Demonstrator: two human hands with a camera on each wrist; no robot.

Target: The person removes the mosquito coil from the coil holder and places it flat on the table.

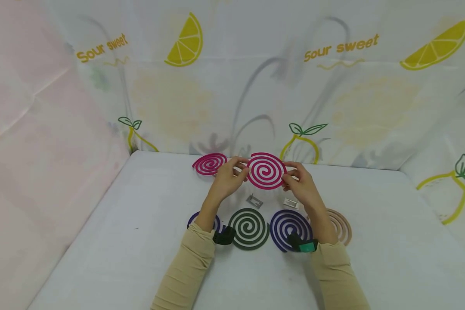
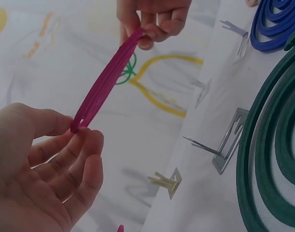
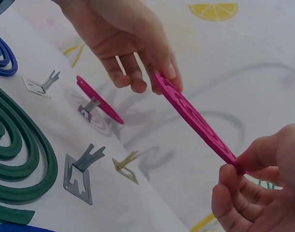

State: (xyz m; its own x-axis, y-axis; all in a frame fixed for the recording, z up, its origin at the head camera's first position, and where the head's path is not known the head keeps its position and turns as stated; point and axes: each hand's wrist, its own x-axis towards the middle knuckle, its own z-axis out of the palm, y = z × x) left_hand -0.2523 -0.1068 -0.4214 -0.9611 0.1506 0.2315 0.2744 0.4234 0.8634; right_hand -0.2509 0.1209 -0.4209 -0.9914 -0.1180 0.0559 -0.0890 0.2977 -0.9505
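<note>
A pink mosquito coil (image 1: 265, 171) is held up between both hands, its flat spiral face toward the head camera. My left hand (image 1: 227, 178) pinches its left rim between thumb and fingertips. At the opposite rim, my right hand (image 1: 301, 183) pinches it the same way. Both wrist views show the coil nearly edge-on. Behind the left hand, a second pink coil (image 1: 210, 163) stands tilted on a small metal stand (image 3: 89, 108). Below the held coil, two silver metal stands (image 1: 254, 201) lie on the table with raised prongs. A gold-toned stand (image 3: 125, 166) is nearby.
A green coil (image 1: 248, 226) and a blue coil (image 1: 290, 230) lie flat in front of the stands. Another blue coil (image 1: 193, 218) is partly under the left forearm, a tan coil (image 1: 342, 224) beside the right. Printed cloth (image 1: 232, 86) hangs behind the white table (image 1: 108, 241).
</note>
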